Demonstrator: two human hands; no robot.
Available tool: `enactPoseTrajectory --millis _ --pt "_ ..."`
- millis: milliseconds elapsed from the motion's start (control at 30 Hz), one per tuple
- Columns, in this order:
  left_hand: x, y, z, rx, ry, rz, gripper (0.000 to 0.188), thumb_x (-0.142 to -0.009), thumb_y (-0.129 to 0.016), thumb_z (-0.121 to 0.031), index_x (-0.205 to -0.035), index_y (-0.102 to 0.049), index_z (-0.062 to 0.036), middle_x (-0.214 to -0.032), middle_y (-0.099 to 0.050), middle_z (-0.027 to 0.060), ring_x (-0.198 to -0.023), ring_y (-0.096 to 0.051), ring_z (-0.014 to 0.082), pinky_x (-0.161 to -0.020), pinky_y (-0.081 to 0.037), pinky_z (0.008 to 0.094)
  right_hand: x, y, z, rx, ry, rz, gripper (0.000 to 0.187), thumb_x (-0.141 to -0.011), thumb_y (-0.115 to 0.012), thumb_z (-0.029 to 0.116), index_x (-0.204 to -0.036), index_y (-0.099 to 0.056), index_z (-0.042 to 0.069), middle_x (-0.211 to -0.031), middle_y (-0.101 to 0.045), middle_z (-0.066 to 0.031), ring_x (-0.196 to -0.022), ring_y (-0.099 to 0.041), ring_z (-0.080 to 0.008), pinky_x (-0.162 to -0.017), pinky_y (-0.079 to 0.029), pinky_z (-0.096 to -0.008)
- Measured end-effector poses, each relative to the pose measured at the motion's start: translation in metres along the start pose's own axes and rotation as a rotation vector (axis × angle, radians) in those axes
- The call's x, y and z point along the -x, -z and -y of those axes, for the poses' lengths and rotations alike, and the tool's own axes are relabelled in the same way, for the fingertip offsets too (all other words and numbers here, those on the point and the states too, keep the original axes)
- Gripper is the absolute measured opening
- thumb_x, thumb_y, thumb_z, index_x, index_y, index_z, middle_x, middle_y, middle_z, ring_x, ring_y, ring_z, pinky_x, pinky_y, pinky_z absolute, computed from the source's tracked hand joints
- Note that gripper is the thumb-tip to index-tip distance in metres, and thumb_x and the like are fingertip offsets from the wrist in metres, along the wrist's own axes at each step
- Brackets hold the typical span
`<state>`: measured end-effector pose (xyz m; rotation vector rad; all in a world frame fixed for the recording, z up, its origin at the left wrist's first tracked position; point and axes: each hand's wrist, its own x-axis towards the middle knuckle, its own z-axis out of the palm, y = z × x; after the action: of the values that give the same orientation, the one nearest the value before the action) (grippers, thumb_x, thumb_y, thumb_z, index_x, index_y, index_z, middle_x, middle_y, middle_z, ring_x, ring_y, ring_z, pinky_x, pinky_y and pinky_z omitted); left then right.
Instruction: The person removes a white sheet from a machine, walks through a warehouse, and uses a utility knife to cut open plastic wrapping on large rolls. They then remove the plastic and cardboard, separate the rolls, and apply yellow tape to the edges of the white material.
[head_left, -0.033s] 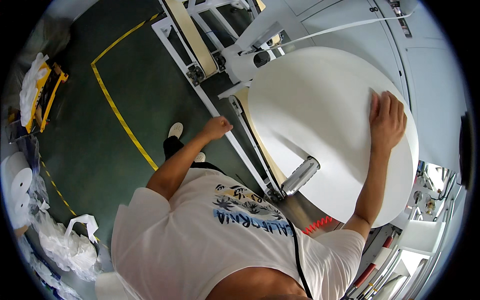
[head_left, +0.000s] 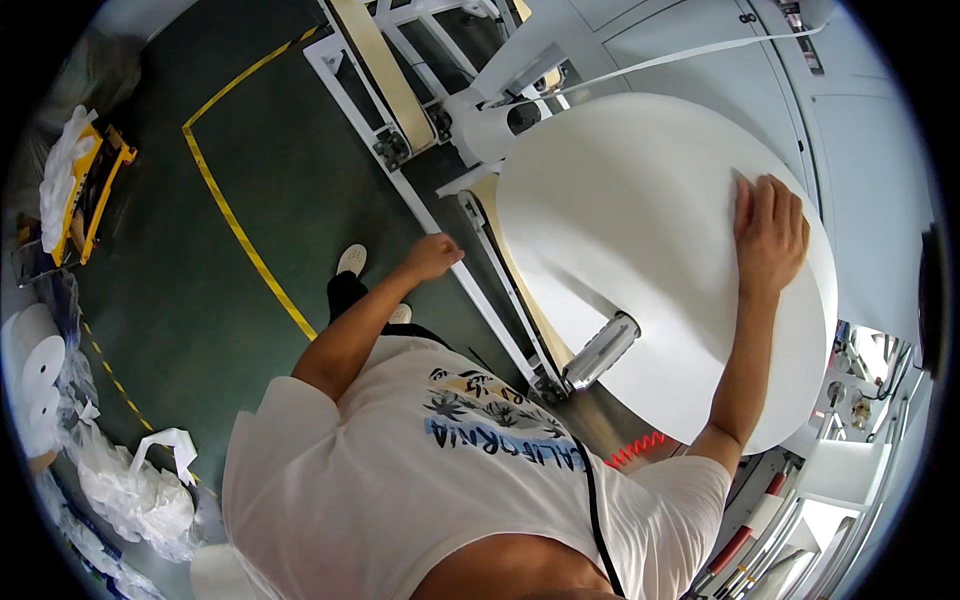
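A very large white roll point(head_left: 620, 200), which looks like paper, stands on a metal shaft point(head_left: 602, 352) whose silver end sticks out of its flat side face. My right hand point(head_left: 772, 235) lies on this face near the far right rim, fingers stretched out and thumb apart, holding nothing. At the left, my left hand point(head_left: 434, 257) is a loose fist over the white frame rail point(head_left: 415, 205). Nothing shows in its fingers, and whether it touches the rail I cannot tell.
A beige belt point(head_left: 385, 75) runs on the white machine frame at the far side. A white strip point(head_left: 680, 62) stretches above the roll to the right. Near the shaft hangs a red coiled hose point(head_left: 635, 450). Plastic bags point(head_left: 140, 495) and a yellow cart point(head_left: 95, 195) stand left.
My right hand has slid slightly to the left on the roll's face. My left hand stays practically where it was.
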<state>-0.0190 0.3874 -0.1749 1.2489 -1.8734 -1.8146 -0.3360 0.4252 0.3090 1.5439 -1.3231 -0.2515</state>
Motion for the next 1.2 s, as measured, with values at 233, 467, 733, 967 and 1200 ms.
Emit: enactPoseTrajectory --millis 233,467,733,967,1200 --pt "0.025 0.042 0.015 -0.089 0.079 -0.004 0.036 -0.091 -0.076 -0.038 -0.099 -0.072 -0.0036 -0.101 -0.075 0.0164 -0.097 -0.072 0.032 -0.085 -0.056 0.0425 -0.036 -0.027 0.047 -0.074 0.096 0.014 0.024 -0.097 -0.072 0.035 -0.092 -0.063 0.013 -0.097 -0.067 0.0027 -0.09 -0.065 -0.0142 -0.079 -0.054 -0.0303" --pt "0.046 0.111 0.005 -0.133 0.124 -0.064 0.034 -0.093 -0.077 -0.036 -0.104 -0.072 -0.0039 -0.106 -0.075 0.015 -0.101 -0.072 0.0302 -0.086 -0.056 0.0409 -0.048 -0.057 0.085 -0.201 0.172 0.022 0.022 -0.096 -0.072 0.031 -0.095 -0.063 0.011 -0.094 -0.065 0.0003 -0.09 -0.064 -0.015 -0.082 -0.055 -0.0308" --pt "0.049 0.134 0.03 -0.138 -0.005 -0.148 0.031 -0.094 -0.075 -0.034 -0.102 -0.072 -0.0041 -0.097 -0.075 0.0141 -0.091 -0.073 0.0298 -0.082 -0.057 0.0406 -0.047 -0.071 0.094 -0.255 0.211 0.004 0.019 -0.096 -0.07 0.025 -0.091 -0.061 0.009 -0.091 -0.064 -0.0035 -0.091 -0.064 -0.0194 -0.082 -0.053 -0.0339" --pt "0.101 0.12 0.023 -0.125 -0.011 -0.275 0.031 -0.095 -0.075 -0.033 -0.102 -0.072 -0.0027 -0.096 -0.076 0.0136 -0.088 -0.073 0.0284 -0.08 -0.057 0.0395 -0.036 -0.079 0.097 -0.199 0.233 -0.037 0.023 -0.094 -0.07 0.028 -0.083 -0.058 0.013 -0.081 -0.061 -0.0013 -0.084 -0.063 -0.0179 -0.073 -0.051 -0.0329" --pt "0.182 0.106 0.045 -0.05 0.088 -0.313 0.032 -0.097 -0.074 -0.03 -0.105 -0.071 0.0004 -0.097 -0.076 0.0106 -0.089 -0.071 0.0203 -0.082 -0.055 0.0338 -0.042 -0.083 0.101 -0.151 0.248 -0.031 0.023 -0.097 -0.067 0.028 -0.081 -0.059 0.013 -0.078 -0.061 0.0002 -0.083 -0.063 -0.0176 -0.073 -0.053 -0.0329"
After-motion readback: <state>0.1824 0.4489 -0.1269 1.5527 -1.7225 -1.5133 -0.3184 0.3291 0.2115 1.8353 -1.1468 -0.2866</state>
